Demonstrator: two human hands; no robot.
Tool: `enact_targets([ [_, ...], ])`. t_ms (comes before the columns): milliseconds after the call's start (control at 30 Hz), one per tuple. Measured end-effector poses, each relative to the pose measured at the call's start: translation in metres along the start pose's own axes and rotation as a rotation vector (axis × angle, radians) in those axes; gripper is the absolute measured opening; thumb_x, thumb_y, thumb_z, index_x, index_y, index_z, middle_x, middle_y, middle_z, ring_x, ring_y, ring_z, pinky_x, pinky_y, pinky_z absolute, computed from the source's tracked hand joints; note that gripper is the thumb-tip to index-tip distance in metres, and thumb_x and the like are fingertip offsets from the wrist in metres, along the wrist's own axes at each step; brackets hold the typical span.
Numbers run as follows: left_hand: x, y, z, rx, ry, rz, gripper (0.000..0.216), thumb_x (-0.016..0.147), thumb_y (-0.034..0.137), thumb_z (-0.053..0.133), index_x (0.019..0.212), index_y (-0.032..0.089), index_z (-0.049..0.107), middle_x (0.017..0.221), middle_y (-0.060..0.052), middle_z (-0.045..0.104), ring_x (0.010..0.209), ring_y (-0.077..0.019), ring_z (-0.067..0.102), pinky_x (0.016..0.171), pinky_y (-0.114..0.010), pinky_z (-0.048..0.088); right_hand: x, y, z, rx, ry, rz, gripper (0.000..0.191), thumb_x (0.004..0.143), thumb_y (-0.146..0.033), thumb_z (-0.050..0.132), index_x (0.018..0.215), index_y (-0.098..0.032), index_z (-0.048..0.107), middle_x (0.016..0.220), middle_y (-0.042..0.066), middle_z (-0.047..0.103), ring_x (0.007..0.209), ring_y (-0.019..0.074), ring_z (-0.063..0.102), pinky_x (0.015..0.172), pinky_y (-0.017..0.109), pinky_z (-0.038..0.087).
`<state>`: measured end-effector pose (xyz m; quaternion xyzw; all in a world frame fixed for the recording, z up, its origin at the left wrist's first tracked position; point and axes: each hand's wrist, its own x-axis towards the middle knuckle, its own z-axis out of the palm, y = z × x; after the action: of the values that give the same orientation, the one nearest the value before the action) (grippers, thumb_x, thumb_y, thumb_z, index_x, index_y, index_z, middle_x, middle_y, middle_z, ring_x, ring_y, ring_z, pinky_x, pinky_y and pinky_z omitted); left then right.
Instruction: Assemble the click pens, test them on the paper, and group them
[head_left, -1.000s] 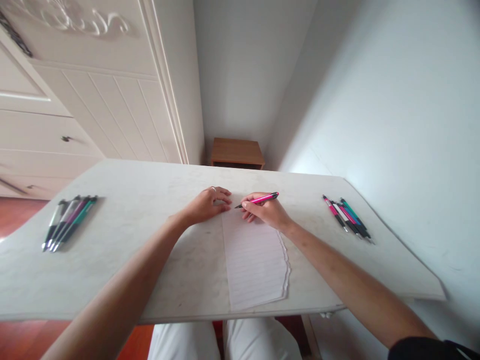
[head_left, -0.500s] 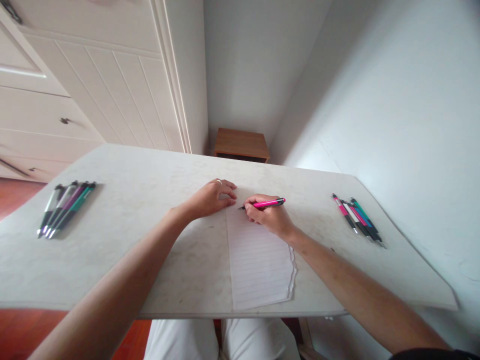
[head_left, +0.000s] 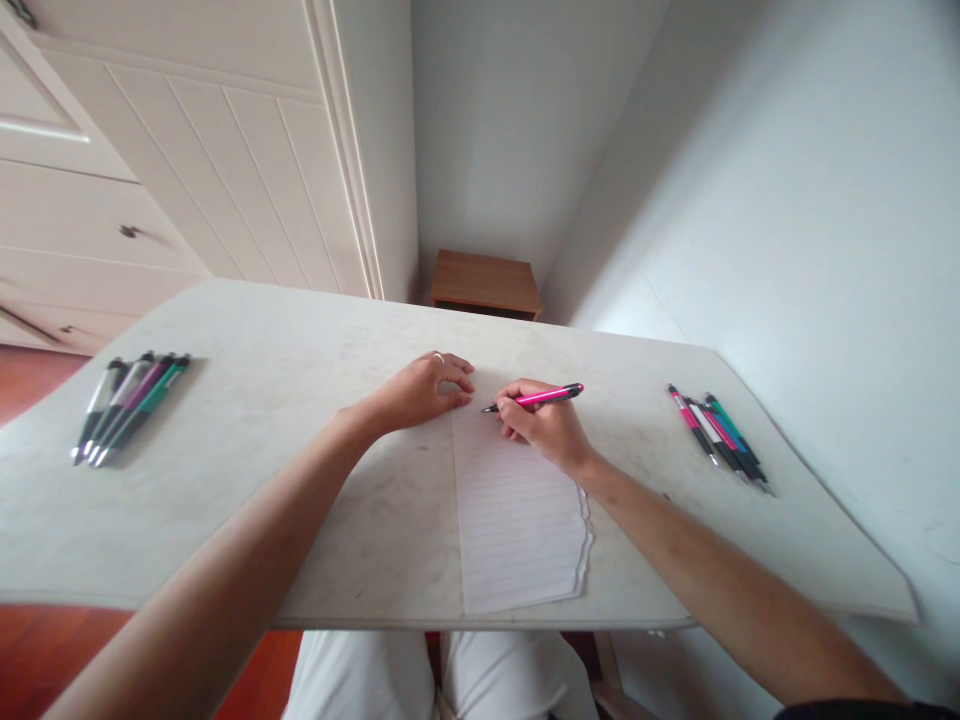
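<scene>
Lined paper point(head_left: 517, 530) with a torn right edge lies on the white table point(head_left: 360, 560), its near end close to the front edge. Over the paper's far part, my right hand point(head_left: 544, 420) grips a pink and black pen point(head_left: 544, 397). The pen slants, its tip pointing left near the paper's upper left; whether it touches the paper I cannot tell. My left hand point(head_left: 433, 388), with a ring on one finger, rests at the paper's far left corner, fingers loosely bent and apart, holding nothing.
On the table's left lie several pens point(head_left: 131, 410) in white, purple and green with black grips. Another group of pens point(head_left: 720, 440), pink, white, blue and green, lies at the right by the wall point(head_left: 840, 250). A white cabinet point(head_left: 225, 180) and a small wooden stand point(head_left: 486, 282) are behind.
My right hand has turned slightly, and the pen now sits a little further right and up, its tip shifted slightly. My left hand stays in place on the paper's corner.
</scene>
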<state>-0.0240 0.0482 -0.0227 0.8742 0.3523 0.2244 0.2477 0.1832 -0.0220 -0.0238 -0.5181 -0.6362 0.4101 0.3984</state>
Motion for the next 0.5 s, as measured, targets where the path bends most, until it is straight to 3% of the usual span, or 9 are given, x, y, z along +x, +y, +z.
enact_targets([
  [500,-0.0006,0.0014,0.0004,0.012,0.004,-0.011,0.021,0.081,0.031,0.060,0.090,0.021,0.077,0.119,-0.007,0.070,0.111,-0.0239,0.063,0.101,-0.037,0.048,-0.0002,0.0000,0.0006,-0.023,0.003,0.002,0.016,0.081,-0.033,0.060,0.079,-0.018,0.065,0.054,-0.001,0.062,0.046,0.0104,0.056,0.044,0.019,0.044],
])
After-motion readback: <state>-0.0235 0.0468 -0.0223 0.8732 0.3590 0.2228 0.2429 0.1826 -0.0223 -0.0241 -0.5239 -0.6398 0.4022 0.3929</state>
